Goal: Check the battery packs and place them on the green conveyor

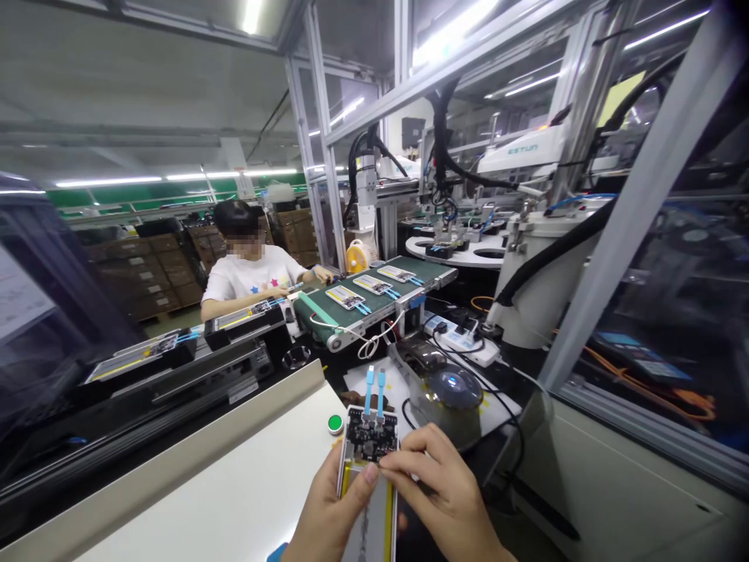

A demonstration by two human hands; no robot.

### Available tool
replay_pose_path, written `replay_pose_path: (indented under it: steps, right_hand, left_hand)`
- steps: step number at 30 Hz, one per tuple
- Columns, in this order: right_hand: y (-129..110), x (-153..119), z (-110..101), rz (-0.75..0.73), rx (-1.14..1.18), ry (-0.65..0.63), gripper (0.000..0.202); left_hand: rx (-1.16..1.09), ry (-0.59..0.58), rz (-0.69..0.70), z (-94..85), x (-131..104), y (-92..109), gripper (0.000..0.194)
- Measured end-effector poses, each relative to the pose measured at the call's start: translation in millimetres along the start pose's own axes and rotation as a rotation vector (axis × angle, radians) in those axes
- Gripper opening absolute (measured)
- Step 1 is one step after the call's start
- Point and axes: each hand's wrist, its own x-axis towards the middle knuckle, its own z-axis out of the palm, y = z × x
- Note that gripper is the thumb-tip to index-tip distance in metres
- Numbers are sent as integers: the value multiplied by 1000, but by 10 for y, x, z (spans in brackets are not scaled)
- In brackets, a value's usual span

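My left hand (335, 499) is wrapped round the left side of a flat device (374, 515), its thumb lying on the lower edge of a black circuit board (371, 434). Two light blue ribbon cables (375, 393) stick out from the board's far end. My right hand (436, 484) is closed at the board's lower right corner, thumb and index finger pinched together. Whatever lies between those fingertips is too small to make out. Below the board, the device shows a silvery face with yellow edges.
A green conveyor (316, 312) ahead carries several similar devices (345, 297). Beyond a black rail (175, 394) sits a person in a white shirt (257, 275). A white panel (234, 476) with a green button (335, 423) lies left; a metal frame (632, 211) encloses robot arms at right.
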Motion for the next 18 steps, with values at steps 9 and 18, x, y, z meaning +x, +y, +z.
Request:
replay_pose_path:
  steps: [9,18]
  right_hand:
    - [-11,-111,174,579,551,-91,16]
    - [-40,0,10,369,253,-182,10]
  left_hand:
    - [127,23,37,-8,-36,65,50]
    - [205,24,50,-36,-35,53,51]
